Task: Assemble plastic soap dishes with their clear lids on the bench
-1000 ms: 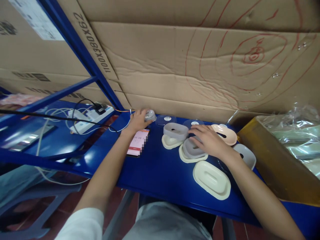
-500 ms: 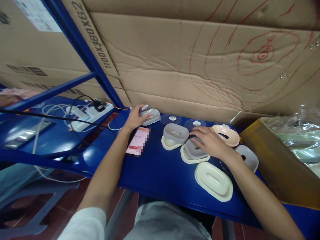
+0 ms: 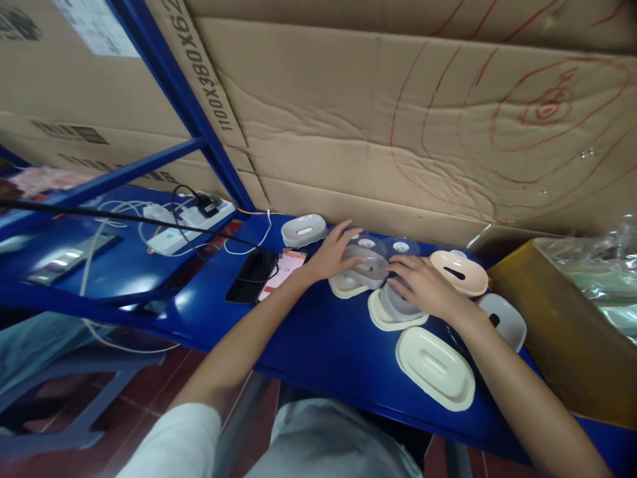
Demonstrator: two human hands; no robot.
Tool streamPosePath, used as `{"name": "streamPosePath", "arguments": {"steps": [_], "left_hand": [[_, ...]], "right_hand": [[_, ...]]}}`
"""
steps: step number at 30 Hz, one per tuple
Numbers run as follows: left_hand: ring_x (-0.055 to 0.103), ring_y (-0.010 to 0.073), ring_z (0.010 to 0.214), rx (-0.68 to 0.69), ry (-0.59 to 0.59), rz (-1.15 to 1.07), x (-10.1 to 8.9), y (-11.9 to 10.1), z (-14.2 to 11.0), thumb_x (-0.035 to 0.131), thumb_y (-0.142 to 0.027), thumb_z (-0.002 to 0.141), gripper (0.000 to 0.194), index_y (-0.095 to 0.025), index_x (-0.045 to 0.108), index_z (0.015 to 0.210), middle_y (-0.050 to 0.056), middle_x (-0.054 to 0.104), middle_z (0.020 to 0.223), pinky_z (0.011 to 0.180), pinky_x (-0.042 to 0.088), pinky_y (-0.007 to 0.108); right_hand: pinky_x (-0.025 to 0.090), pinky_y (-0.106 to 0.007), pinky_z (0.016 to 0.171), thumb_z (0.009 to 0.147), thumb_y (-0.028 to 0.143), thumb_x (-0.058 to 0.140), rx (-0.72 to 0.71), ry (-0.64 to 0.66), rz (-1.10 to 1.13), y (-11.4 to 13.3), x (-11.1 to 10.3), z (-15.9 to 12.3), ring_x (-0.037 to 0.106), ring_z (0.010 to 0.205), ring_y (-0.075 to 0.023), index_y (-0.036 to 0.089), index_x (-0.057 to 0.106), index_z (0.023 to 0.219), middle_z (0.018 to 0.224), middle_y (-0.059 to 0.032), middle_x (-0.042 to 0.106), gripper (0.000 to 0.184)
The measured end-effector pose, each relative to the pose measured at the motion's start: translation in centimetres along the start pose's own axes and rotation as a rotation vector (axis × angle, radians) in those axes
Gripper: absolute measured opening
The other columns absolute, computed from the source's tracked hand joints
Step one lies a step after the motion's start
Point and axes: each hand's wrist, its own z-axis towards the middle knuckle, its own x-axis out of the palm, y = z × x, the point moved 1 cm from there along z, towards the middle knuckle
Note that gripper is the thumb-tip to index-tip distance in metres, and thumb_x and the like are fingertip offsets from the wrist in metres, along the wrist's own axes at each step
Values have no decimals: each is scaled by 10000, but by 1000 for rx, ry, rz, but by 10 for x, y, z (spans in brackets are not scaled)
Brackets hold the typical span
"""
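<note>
My left hand (image 3: pixel 329 257) is open with fingers apart, reaching over the left side of a grey oval soap dish (image 3: pixel 372 271), which overlaps a cream oval piece (image 3: pixel 343 288). My right hand (image 3: pixel 423 284) lies with its fingers stretched over a second grey dish (image 3: pixel 402 307), its fingertips by the first one. Beneath that second dish is another cream piece (image 3: pixel 385 320). Nearer me lies a cream oval tray (image 3: pixel 436 367). A light grey slotted dish (image 3: pixel 304 231) sits at the back left. Two clear oval pieces with round labels lie behind the grey dishes.
To the right are a peach slotted dish (image 3: pixel 465 282), a grey slotted dish (image 3: pixel 510 325) and a cardboard box (image 3: pixel 552 338) with plastic-wrapped things. A pink-screened phone (image 3: pixel 283 272) and a black object (image 3: pixel 243 279) lie left. Farther left is a power strip (image 3: pixel 192 232) with cables.
My left hand has left the light grey slotted dish at the back left and moved right to the grey dish. My right hand stays over the second grey dish. The view has shifted slightly.
</note>
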Motion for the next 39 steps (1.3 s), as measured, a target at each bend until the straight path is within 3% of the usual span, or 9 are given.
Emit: {"name": "streamPosePath", "arguments": {"steps": [3, 6, 9, 14, 19, 24, 28, 33, 39], "left_hand": [[393, 322, 1608, -67, -10, 92, -21, 12, -6, 561, -577, 1083, 642, -251, 456, 1626, 163, 378, 1733, 1319, 330, 495], [333, 417, 1621, -209, -26, 210, -47, 38, -19, 598, -541, 1062, 657, -221, 472, 1621, 216, 388, 1719, 1308, 245, 649], [495, 449, 1497, -305, 24, 287, -60, 61, -28, 685, -462, 1007, 524, -236, 630, 1477, 208, 591, 1562, 1264, 247, 714], [659, 371, 1320, -345, 77, 329, -54, 72, -30, 647, -290, 996, 255, -273, 758, 1225, 126, 773, 1294, 1271, 219, 698], [625, 396, 1357, -369, 48, 323, -46, 70, -29, 689, -317, 958, 344, -282, 733, 1298, 143, 729, 1407, 1227, 288, 710], [698, 393, 1260, -395, 4, 286, -47, 72, -28, 644, -325, 991, 334, -246, 753, 1296, 158, 775, 1334, 1153, 426, 628], [712, 391, 1252, -370, -75, 257, -47, 57, -23, 592, -331, 1035, 358, -243, 738, 1350, 149, 781, 1343, 1148, 442, 603], [670, 341, 1348, -235, -144, 203, -42, 18, -18, 533, -338, 1095, 362, -264, 698, 1408, 115, 746, 1427, 1261, 325, 601], [677, 263, 1356, 84, -39, 133, -24, -32, -18, 510, -270, 1121, 313, -271, 661, 1395, 77, 740, 1442, 1304, 297, 528]], "right_hand": [[540, -564, 1055, 1119, 347, 494, -4, -6, 4, -1, 0, 0, 667, 1325, -370, 199, 734, 1353, 1449, -178, 696, 366], [548, -575, 1045, 1117, 346, 493, -9, -13, 15, -1, 0, 0, 674, 1311, -370, 222, 746, 1348, 1443, -171, 701, 364], [547, -581, 1050, 1115, 342, 493, -5, -4, 21, 0, 1, 0, 680, 1303, -369, 224, 749, 1340, 1453, -169, 694, 361], [539, -585, 1063, 1115, 354, 492, -2, 11, 22, -1, 2, 1, 675, 1314, -370, 213, 735, 1347, 1476, -174, 682, 364], [528, -588, 1065, 1123, 362, 462, -5, 15, 26, 0, 1, 0, 659, 1328, -375, 205, 718, 1357, 1492, -181, 666, 380], [526, -583, 1073, 1120, 369, 451, 2, -1, 22, 4, 1, 0, 644, 1342, -381, 208, 660, 1439, 1515, -186, 641, 414], [533, -578, 1078, 1111, 368, 477, 21, -1, 28, 6, -2, 1, 643, 1345, -386, 216, 604, 1502, 1559, -191, 603, 438], [493, -607, 1149, 1106, 389, 508, 64, -92, 48, 8, -7, 2, 528, 1484, -416, 197, 397, 1657, 1677, -227, 466, 594], [400, -617, 1222, 1102, 397, 528, 41, -172, 6, 12, -9, 4, 434, 1561, -408, 207, 322, 1698, 1756, -228, 353, 659]]}}
